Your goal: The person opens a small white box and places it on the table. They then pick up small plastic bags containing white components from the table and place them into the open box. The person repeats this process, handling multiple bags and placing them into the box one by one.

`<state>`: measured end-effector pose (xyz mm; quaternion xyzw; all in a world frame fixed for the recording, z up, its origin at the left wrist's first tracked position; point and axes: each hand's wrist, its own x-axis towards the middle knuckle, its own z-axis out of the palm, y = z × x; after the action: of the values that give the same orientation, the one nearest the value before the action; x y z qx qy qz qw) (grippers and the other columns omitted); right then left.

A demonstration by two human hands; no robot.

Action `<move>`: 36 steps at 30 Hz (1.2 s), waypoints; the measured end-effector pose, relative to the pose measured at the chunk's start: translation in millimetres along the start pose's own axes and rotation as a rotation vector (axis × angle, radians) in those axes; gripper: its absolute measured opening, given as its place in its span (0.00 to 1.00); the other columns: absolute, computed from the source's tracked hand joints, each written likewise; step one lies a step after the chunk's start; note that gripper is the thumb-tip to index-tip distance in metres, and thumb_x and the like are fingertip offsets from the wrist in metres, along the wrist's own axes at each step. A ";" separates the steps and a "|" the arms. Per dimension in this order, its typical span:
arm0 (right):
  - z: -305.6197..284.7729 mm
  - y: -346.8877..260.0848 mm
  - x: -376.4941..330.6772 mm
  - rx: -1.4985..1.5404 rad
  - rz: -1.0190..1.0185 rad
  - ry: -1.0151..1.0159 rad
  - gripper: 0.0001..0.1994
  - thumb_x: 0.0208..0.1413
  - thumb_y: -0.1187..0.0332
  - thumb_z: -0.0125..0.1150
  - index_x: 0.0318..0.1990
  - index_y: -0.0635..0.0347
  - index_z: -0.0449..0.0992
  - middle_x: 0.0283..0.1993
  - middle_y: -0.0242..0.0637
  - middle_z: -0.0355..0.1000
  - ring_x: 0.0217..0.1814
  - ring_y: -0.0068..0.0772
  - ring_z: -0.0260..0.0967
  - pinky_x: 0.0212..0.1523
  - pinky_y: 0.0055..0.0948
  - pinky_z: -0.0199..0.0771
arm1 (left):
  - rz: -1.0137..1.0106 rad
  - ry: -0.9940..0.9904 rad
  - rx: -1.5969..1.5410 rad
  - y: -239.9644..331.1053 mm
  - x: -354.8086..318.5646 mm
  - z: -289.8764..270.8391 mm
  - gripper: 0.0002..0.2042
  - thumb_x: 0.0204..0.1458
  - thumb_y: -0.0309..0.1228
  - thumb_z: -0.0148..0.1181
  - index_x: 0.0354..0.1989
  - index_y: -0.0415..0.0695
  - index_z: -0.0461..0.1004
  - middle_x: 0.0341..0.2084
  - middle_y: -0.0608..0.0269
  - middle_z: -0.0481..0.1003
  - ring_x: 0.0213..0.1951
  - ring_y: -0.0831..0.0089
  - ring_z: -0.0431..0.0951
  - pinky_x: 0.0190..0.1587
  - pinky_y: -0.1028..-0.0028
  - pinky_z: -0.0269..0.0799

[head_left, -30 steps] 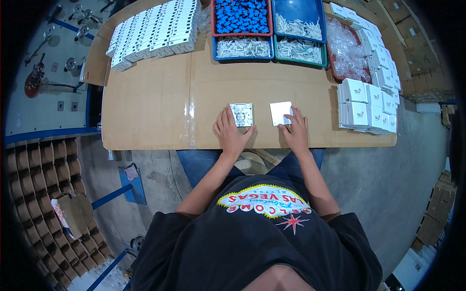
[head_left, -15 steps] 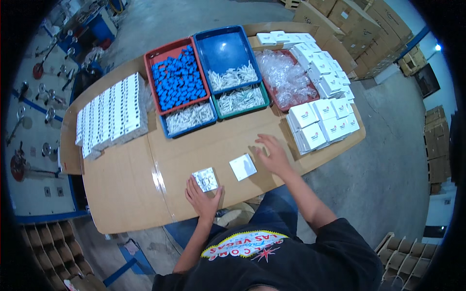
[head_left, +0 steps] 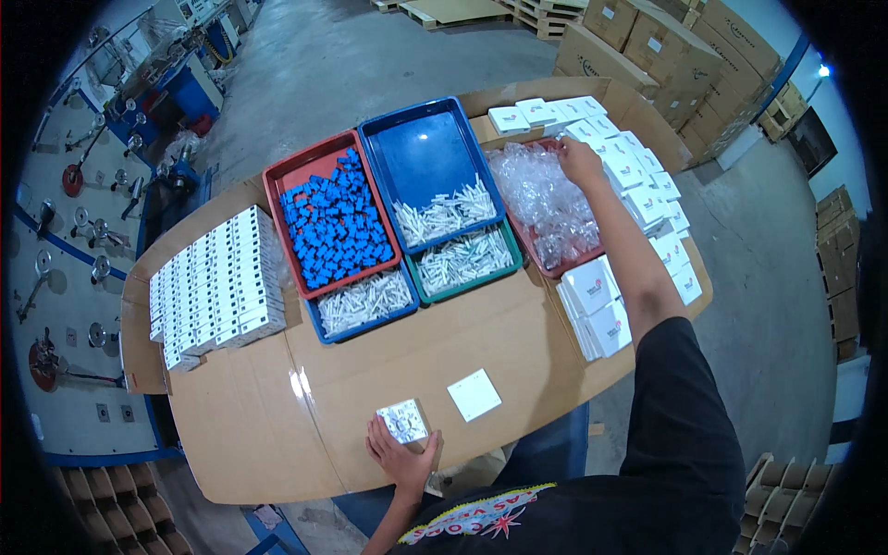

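Left hand (head_left: 403, 455) rests at the near table (head_left: 250, 416) edge, fingers spread loosely around one small white switch module (head_left: 404, 422), touching it. One flat white cover plate (head_left: 474, 395) lies just beside, untouched. Right hand (head_left: 579, 162) reaches into the red tray of clear plastic bags (head_left: 546, 205); finger closure cannot be told. Five trays total.

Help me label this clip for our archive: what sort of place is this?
Probably a factory or warehouse packing bench. Sorted parts trays sit on a cardboard-covered table, stacked cartons stand on the concrete floor, and small white boxes lie in rows. The right hand reaches toward clear bags.
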<state>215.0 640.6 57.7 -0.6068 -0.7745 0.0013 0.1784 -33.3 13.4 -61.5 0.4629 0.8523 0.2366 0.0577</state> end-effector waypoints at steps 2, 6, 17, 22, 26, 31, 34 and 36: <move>30.1 11.0 18.9 -0.013 -0.059 -0.014 0.12 0.59 0.67 0.59 0.48 0.54 0.80 0.46 0.47 0.81 0.50 0.52 0.78 0.50 0.50 0.77 | 0.006 0.001 0.028 0.8 1.6 -0.2 0.57 0.40 0.54 0.76 0.72 0.33 0.51 0.68 0.42 0.59 0.71 0.44 0.55 0.72 0.46 0.47; 69.6 25.7 46.0 -0.057 -0.110 -0.060 0.13 0.59 0.69 0.55 0.49 0.51 0.80 0.50 0.46 0.80 0.55 0.50 0.77 0.54 0.53 0.75 | 0.030 0.000 0.045 -2.2 2.2 1.2 0.57 0.40 0.55 0.76 0.72 0.33 0.51 0.68 0.41 0.58 0.71 0.43 0.55 0.72 0.46 0.47; 56.1 38.6 47.6 0.215 0.023 0.102 0.11 0.58 0.69 0.59 0.46 0.55 0.83 0.44 0.43 0.82 0.45 0.44 0.82 0.43 0.47 0.79 | 0.033 -0.019 0.012 -3.6 2.0 1.5 0.56 0.41 0.54 0.75 0.73 0.34 0.50 0.69 0.40 0.56 0.72 0.43 0.54 0.72 0.45 0.45; -1.9 1.5 -2.6 1.017 0.177 -0.160 0.11 0.62 0.70 0.61 0.49 0.63 0.81 0.39 0.39 0.81 0.38 0.34 0.82 0.38 0.33 0.80 | 0.022 -0.030 -0.096 -11.3 -4.3 -4.0 0.49 0.48 0.47 0.70 0.73 0.35 0.50 0.70 0.38 0.53 0.72 0.41 0.51 0.73 0.46 0.43; -61.8 -46.1 -103.7 1.371 0.125 -0.317 0.09 0.63 0.75 0.61 0.48 0.68 0.77 0.37 0.38 0.78 0.38 0.29 0.80 0.39 0.26 0.80 | 0.016 0.165 -0.415 -16.6 -4.7 -2.7 0.35 0.57 0.34 0.62 0.71 0.32 0.56 0.68 0.36 0.56 0.70 0.41 0.54 0.71 0.47 0.47; -87.0 -117.7 -258.3 1.464 0.096 -0.485 0.08 0.62 0.78 0.61 0.47 0.67 0.77 0.39 0.41 0.80 0.38 0.33 0.81 0.42 0.29 0.83 | 0.011 -0.018 -0.745 6.2 30.2 -34.0 0.13 0.63 0.25 0.55 0.53 0.36 0.76 0.47 0.51 0.76 0.52 0.58 0.76 0.57 0.64 0.69; -81.0 -154.2 -351.5 1.586 0.198 -0.690 0.08 0.62 0.77 0.61 0.47 0.66 0.77 0.39 0.40 0.80 0.38 0.33 0.81 0.41 0.30 0.84 | -0.041 -0.144 -1.000 64.2 52.8 -64.6 0.11 0.67 0.33 0.55 0.48 0.38 0.79 0.39 0.55 0.79 0.42 0.70 0.79 0.45 0.72 0.73; -74.1 -174.1 -394.0 1.577 0.255 -0.790 0.08 0.63 0.76 0.61 0.48 0.66 0.77 0.39 0.41 0.80 0.37 0.33 0.81 0.39 0.30 0.84 | -0.066 -0.205 -1.030 78.1 54.2 -75.2 0.13 0.68 0.37 0.55 0.47 0.39 0.79 0.32 0.59 0.79 0.35 0.74 0.78 0.39 0.74 0.73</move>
<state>150.8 208.3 56.8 -0.3442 -0.4799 0.7630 0.2626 -28.3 67.3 47.0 0.3683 0.6296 0.5766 0.3681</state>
